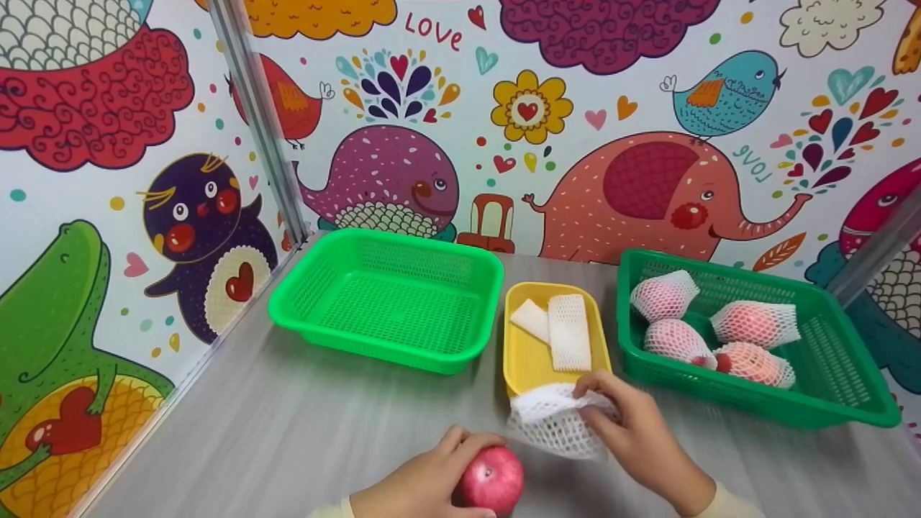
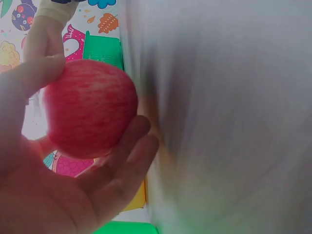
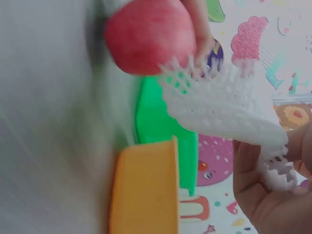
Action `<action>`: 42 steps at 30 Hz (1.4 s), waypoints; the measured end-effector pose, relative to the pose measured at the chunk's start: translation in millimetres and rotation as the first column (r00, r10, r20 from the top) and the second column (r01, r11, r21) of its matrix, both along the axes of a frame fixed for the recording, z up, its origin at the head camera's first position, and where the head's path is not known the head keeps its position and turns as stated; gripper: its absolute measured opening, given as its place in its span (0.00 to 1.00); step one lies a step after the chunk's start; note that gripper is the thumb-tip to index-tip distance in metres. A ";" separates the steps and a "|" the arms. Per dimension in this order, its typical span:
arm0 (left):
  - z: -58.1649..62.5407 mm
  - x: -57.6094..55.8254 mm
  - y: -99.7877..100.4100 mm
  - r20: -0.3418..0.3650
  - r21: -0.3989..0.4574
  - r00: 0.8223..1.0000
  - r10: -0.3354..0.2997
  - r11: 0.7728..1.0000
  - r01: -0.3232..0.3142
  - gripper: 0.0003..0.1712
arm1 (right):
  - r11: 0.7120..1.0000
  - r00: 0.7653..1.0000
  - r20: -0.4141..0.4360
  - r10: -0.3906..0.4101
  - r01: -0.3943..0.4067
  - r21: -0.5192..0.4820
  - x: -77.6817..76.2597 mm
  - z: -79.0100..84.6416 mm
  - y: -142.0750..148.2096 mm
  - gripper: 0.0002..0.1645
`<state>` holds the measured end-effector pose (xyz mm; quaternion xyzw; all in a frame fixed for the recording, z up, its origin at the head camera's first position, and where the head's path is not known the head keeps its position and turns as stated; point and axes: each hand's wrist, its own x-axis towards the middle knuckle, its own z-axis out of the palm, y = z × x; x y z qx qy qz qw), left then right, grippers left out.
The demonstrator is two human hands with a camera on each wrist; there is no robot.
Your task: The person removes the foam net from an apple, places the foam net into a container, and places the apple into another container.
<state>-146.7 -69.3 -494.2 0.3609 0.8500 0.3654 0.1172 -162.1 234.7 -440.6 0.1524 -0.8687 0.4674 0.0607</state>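
- Here's the left hand (image 1: pixel 424 478), low and central, curled round a bare red apple (image 1: pixel 493 480), thumb to one side and fingers to the other in the left wrist view; a firm hold, with the dimpled end facing up.
- Over to the right hand (image 1: pixel 637 435): thumb and fingers pinch a white foam net (image 1: pixel 554 428), closed tight at that end, while the net's jagged edge hangs loose towards the apple.
- So where's the apple? Above the near part of the counter (image 1: pixel 288 432), just beside the net, its skin uncovered; whether it touches the counter, I can't tell.
- The step looks like getting apple and net together, and the mouth matters most: it sits half flattened, so spread it round with the fingertips first.
- Line that mouth up with the apple's end, ease it over evenly, and let the left fingers give way bit by bit; a one-sided tug could tear the mesh.
- Keep the apple low over the counter too: round and smooth, it could roll if the hold slackens early.
- Watch the yellow tray (image 1: pixel 522 370), right behind the net, with two flat foam nets (image 1: pixel 570 332) inside; a snag there looks possible.
- And for the finish, a fine guide: four netted fruits (image 1: pixel 755 324) in the dark green basket (image 1: pixel 827 410), mesh drawn snugly round.
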 end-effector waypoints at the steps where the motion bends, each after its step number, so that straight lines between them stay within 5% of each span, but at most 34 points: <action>1: -0.1 -0.2 0.0 0.017 -0.007 1.000 -0.004 1.000 0.004 0.42 | 1.000 0.999 -0.020 -0.026 0.025 -0.013 -1.5 1.3 1.1 0.18; 4: 0.1 -0.8 0.2 0.063 -0.040 0.998 -0.006 0.999 0.009 0.42 | 0.997 0.994 -0.071 -0.077 0.075 -0.030 -7.6 4.0 5.1 0.19; 8: 0.9 -0.2 1.2 0.027 -0.098 1.000 -0.015 0.995 0.018 0.42 | 0.993 0.986 -0.125 -0.113 0.117 0.020 -18.8 5.7 11.0 0.18; 14: 4.0 -1.5 4.6 0.047 -0.174 0.999 0.000 0.985 0.008 0.44 | 0.968 0.989 -0.111 -0.095 0.118 0.223 -43.8 -0.2 7.6 0.18; 18: 7.9 -4.1 7.0 0.101 -0.220 0.995 0.025 0.975 -0.002 0.44 | 0.897 0.997 -0.075 0.001 0.032 0.442 -58.4 -12.3 0.1 0.18; 22: 9.9 -5.2 9.5 0.104 -0.233 0.994 0.018 0.973 0.007 0.44 | 0.802 0.993 0.056 0.100 -0.114 0.586 -71.2 -20.2 -6.5 0.13; 30: 10.3 -3.1 13.7 0.114 -0.225 0.993 0.022 0.974 0.004 0.44 | 0.626 0.925 0.289 0.248 -0.380 0.681 -93.8 -7.6 -18.7 0.12; 37: 7.7 -0.4 13.2 0.053 -0.198 0.998 0.017 0.980 -0.007 0.46 | 0.556 0.904 0.359 0.231 -0.425 0.714 -110.0 0.7 -29.1 0.17; 42: 7.8 -0.3 15.0 0.033 -0.221 0.999 0.009 0.975 -0.001 0.47 | 0.521 0.869 0.421 0.261 -0.493 0.696 -119.6 2.4 -30.7 0.14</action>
